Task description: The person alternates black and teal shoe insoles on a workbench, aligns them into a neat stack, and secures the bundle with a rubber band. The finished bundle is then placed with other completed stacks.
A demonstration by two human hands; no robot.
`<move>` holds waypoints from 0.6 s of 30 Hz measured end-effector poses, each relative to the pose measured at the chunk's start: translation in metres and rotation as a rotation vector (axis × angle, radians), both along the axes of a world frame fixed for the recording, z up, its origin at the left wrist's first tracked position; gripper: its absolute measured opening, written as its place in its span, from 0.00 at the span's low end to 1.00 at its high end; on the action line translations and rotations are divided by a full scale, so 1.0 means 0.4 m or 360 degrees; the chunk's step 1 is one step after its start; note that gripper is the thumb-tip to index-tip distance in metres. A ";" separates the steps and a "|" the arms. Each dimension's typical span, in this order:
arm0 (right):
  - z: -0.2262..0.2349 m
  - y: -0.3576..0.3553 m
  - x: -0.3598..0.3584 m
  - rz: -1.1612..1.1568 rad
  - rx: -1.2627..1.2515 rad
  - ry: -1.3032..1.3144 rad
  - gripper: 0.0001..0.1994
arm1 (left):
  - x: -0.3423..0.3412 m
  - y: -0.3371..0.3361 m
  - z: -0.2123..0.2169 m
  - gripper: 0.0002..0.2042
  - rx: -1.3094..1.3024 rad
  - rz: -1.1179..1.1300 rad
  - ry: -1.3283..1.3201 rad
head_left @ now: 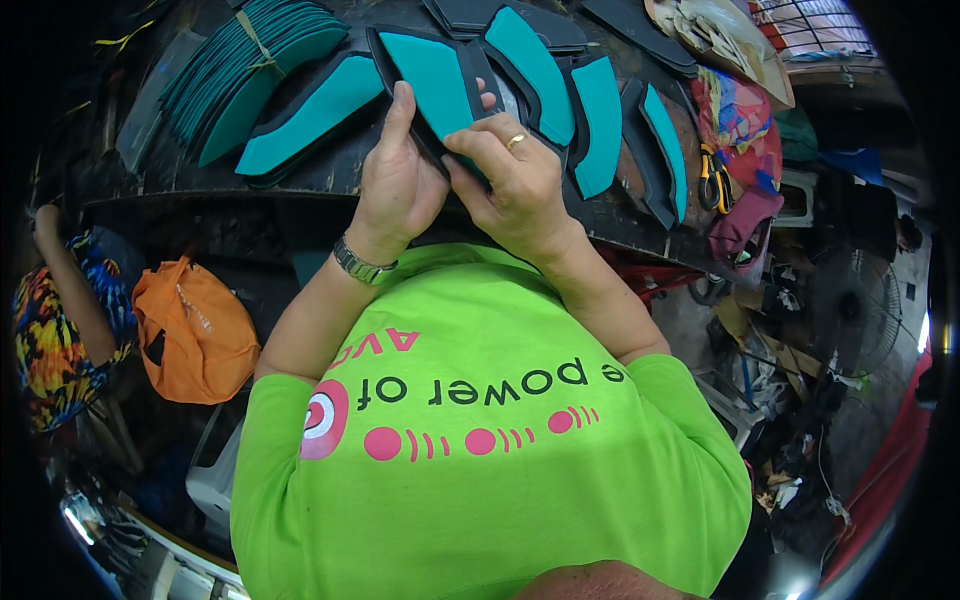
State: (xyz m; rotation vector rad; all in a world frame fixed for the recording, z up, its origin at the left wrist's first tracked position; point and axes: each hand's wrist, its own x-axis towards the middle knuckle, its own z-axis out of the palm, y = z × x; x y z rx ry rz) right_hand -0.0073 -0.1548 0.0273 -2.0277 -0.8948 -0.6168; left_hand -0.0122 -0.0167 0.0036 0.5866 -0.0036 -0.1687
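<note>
My left hand point(396, 180) and my right hand point(508, 172) both grip one teal insole on a black sole piece point(432, 82) at the near edge of a dark workbench point(300, 185). The left thumb lies up along the piece's left side. The right hand, wearing a gold ring, pinches its lower end. A metal watch sits on my left wrist. More teal-and-black insole pieces point(600, 118) lie fanned out to the right and another point(312, 112) to the left.
A tied bundle of teal insoles point(240, 62) lies at the bench's far left. Orange-handled scissors point(712, 178) rest on colourful cloth at the right. An orange bag point(190, 330) sits below left, beside another person's arm in patterned sleeve point(60, 300). A fan point(855, 305) stands right.
</note>
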 end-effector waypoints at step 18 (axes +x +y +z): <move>0.063 -0.098 0.025 0.0169 0.0783 0.1251 0.28 | -0.020 -0.035 0.040 0.25 0.0740 0.0026 -0.0248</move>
